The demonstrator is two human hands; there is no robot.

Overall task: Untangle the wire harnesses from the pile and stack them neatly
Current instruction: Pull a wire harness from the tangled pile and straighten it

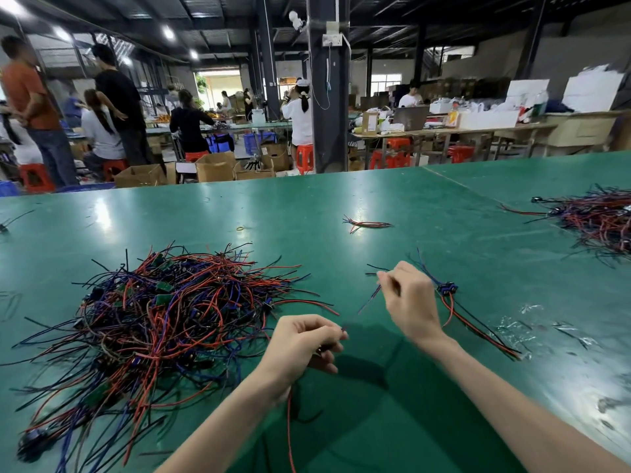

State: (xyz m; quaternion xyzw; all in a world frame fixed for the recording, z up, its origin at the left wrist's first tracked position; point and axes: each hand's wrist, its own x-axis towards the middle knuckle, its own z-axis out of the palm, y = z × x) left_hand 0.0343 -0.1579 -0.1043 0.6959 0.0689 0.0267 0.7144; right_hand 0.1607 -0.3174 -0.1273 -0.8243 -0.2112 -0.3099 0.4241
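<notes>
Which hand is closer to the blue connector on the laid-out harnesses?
Right. The right hand sits just left of the blue connector; the left hand is farther left, nearer the camera, beside the tangled pile.

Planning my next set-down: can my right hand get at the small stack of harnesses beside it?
Probably yes. The small stack lies just right of the right hand, with only bare green table between. That hand's grip is on a thin wire, though.

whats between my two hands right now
In the head view, a thin, blurred blue wire slants from the right hand down toward the left hand. Under it there is only bare green table.
</notes>
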